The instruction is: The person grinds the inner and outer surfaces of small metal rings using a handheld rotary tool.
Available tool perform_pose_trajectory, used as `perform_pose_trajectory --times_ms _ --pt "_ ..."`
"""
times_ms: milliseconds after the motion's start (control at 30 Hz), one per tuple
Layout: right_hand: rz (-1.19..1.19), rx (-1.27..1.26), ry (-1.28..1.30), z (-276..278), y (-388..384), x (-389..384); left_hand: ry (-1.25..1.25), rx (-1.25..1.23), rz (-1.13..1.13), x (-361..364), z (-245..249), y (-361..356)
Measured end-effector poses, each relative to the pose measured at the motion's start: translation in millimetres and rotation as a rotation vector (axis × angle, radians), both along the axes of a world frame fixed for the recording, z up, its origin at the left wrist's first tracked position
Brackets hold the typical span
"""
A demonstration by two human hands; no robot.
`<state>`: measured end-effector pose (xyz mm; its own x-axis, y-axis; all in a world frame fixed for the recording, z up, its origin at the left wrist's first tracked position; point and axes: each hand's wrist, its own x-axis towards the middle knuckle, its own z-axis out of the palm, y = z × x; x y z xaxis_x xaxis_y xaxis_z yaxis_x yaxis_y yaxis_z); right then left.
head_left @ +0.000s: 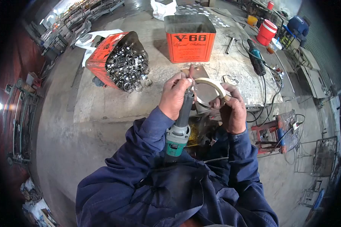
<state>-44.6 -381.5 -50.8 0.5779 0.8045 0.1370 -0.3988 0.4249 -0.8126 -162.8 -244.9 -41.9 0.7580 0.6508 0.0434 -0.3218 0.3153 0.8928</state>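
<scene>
A thin cream ring, which looks like a nearly used-up roll of masking tape (216, 85), is held up between both hands over the near edge of the workbench. My left hand (173, 97) pinches at its left side, thumb on top, close to the grinder's black nose. Around the right rim my right hand (235, 109) is closed, with fingertips inside the ring. The green and black straight grinder (176, 142) stands nose-up below my left hand, against my body. Its tip is partly hidden by my fingers.
Metal rings (127, 66) spill from a tipped orange can (102, 58) on the bench (155, 34). An upright orange can (189, 47) stands behind my hands. A hammer (230, 44) and a corded power tool (257, 58) lie right. A red stand (269, 132) is beside the bench.
</scene>
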Motion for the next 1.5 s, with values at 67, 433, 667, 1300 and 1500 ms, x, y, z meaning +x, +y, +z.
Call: perform_pose_trajectory --times_ms 67,433,667,1300,1500 --pt "-0.034 -0.011 -0.028 8.9 -4.9 0.3 0.0 0.04 0.02 2.0 0.2 -3.4" --pt "0.026 -0.248 -0.186 45.7 -14.1 19.1 0.001 0.128 -0.006 6.9 -0.4 -17.7" --pt "-0.025 -0.314 -0.19 33.3 -12.3 20.3 -0.002 0.15 0.006 6.6 1.6 -18.2" --pt "-0.342 -0.156 -1.419 59.4 4.5 13.1 0.054 0.171 0.033 12.6 -2.9 -23.8" --pt "-0.274 -0.216 -1.473 59.6 13.0 17.7 0.07 0.334 0.136 16.8 -8.4 -25.2"
